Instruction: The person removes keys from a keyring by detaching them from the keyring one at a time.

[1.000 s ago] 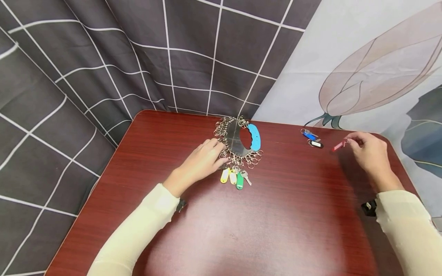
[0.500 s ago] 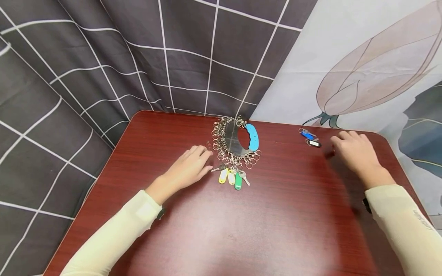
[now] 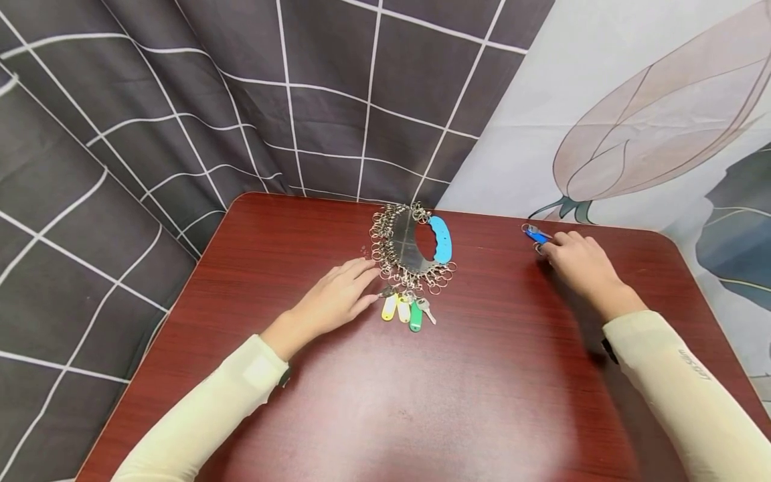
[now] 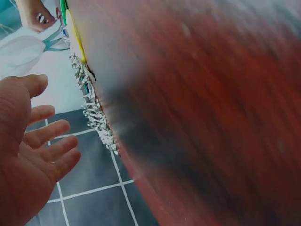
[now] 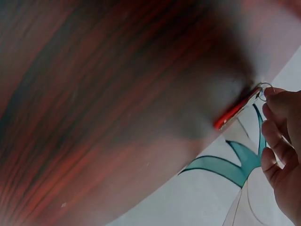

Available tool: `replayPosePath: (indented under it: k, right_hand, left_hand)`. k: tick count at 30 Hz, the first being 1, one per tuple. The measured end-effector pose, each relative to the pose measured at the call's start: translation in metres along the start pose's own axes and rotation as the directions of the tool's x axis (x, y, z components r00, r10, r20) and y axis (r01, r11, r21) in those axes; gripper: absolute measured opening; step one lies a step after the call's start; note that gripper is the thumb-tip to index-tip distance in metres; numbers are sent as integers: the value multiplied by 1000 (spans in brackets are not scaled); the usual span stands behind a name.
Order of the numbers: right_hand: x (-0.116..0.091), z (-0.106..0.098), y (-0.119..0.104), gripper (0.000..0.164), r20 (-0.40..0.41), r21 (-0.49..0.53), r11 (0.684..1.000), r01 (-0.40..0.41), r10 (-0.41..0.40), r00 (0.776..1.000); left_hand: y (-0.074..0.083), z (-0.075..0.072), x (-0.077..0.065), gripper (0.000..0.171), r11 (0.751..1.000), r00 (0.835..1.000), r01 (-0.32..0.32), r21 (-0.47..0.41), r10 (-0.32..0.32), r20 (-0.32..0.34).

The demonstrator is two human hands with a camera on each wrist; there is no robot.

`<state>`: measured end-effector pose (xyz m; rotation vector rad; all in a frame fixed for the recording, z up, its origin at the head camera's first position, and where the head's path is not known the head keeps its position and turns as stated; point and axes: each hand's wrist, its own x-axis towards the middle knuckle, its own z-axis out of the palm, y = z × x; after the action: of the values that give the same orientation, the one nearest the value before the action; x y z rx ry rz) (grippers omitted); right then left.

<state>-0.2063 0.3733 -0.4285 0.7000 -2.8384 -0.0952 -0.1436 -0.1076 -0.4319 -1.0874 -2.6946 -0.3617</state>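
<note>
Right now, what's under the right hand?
The wrist view shows a red tag at the fingertips of the right hand. From above, the hand covers that tag; anything else underneath can't be seen.

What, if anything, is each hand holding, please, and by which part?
The right hand seems to pinch the red tag by its ring; the left hand holds nothing.

Cream sleeves [image 3: 207,408], dark lettering [image 3: 695,365]
</note>
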Motion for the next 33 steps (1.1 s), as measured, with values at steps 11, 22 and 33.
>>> replayPosePath:
  k: [11, 22, 33]
  right_hand:
    - [6, -1, -24, 9, -21, 87, 996, -24, 26, 999]
    - [35, -16, -132, 7, 28, 524, 852, -22, 8, 1000]
    - [54, -14, -194, 21, 183, 519, 852, -68, -33, 983]
  left_hand:
    - [8, 3, 4, 45, 995, 998, 53, -85, -49, 48]
    - [16, -2, 19, 39, 996, 998, 39, -83, -35, 43]
    - [29, -5, 41, 32, 994, 992, 58, -87, -48, 117]
